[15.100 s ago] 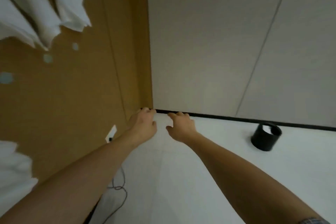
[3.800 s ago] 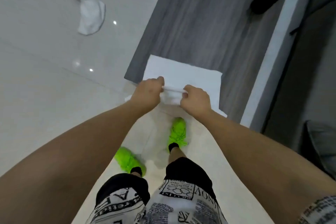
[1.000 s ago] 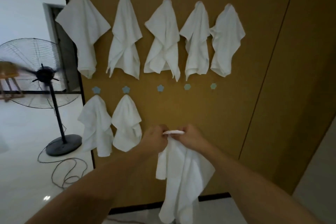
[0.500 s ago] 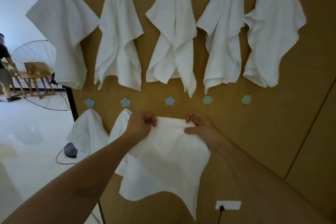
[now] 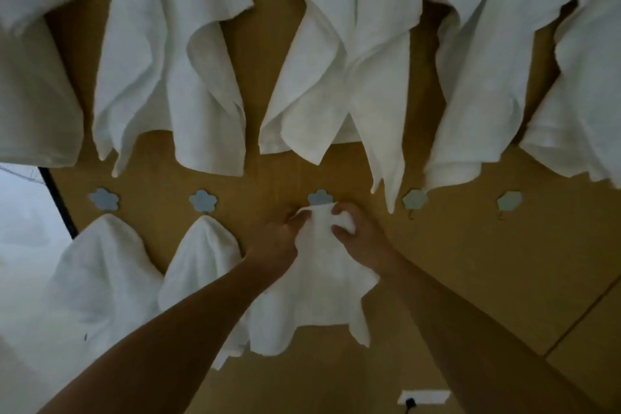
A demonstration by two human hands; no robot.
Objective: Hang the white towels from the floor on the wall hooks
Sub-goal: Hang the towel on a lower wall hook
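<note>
- Five white towels hang along the top edge of the wooden wall panel (image 5: 279, 178); their tops are cut off by the frame. From the left: a flat, softly creased one (image 5: 30, 94), a second with deep folds and pointed hems (image 5: 161, 70), a third (image 5: 339, 54) ending in a long narrow point, a fourth (image 5: 477, 70), and a fifth (image 5: 584, 94) at the right edge. The cloth looks thin, matte and woven.
- Below them runs a row of pale blue flower-shaped hooks. The first hook (image 5: 103, 199) and second hook (image 5: 203, 201) each carry a towel draped in a rounded, tent-like shape: the far-left lower towel (image 5: 97, 279) and the one beside it (image 5: 198, 276).
- The left hand (image 5: 274, 239) grips the held towel (image 5: 319, 292) with curled fingers at its upper left.
- The held towel's bunched top edge sits just under the third hook (image 5: 320, 197), touching or nearly touching it; whether it has caught cannot be told. Its body falls in soft folds between the forearms.
- The right hand (image 5: 356, 235) pinches the same bunched top from the right, fingers curled round the cloth.
- Two bare hooks follow, the fourth hook (image 5: 415, 201) and fifth hook (image 5: 509, 202), each with a small metal hook beneath.
- A white rectangular wall socket (image 5: 424, 397) with a dark plug sits near the panel's lower edge. No writing can be read.
</note>
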